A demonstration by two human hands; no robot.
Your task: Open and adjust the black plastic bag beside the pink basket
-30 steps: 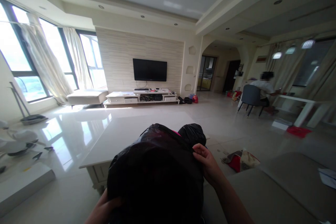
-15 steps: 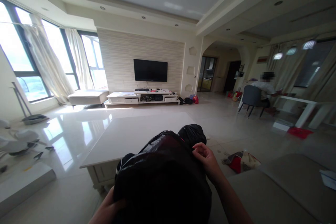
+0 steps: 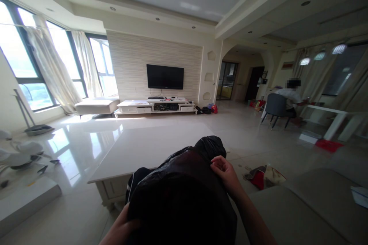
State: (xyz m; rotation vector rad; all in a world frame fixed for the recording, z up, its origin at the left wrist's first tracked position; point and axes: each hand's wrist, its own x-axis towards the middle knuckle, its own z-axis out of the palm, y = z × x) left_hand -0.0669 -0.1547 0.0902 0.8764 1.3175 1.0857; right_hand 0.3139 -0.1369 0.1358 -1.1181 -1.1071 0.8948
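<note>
We hold a bulky black plastic bag (image 3: 184, 195) in front of us, just short of the white coffee table (image 3: 149, 147). Our left hand (image 3: 122, 229) clasps its near lower flank. Our right hand (image 3: 225, 172) pinches the film on its far right side, just below the knotted bunch (image 3: 209, 147) that points away over the table edge. So the bag's length runs from us toward the table, with the right hand nearer the knot. Beyond the table stands the TV console (image 3: 155, 106).
</note>
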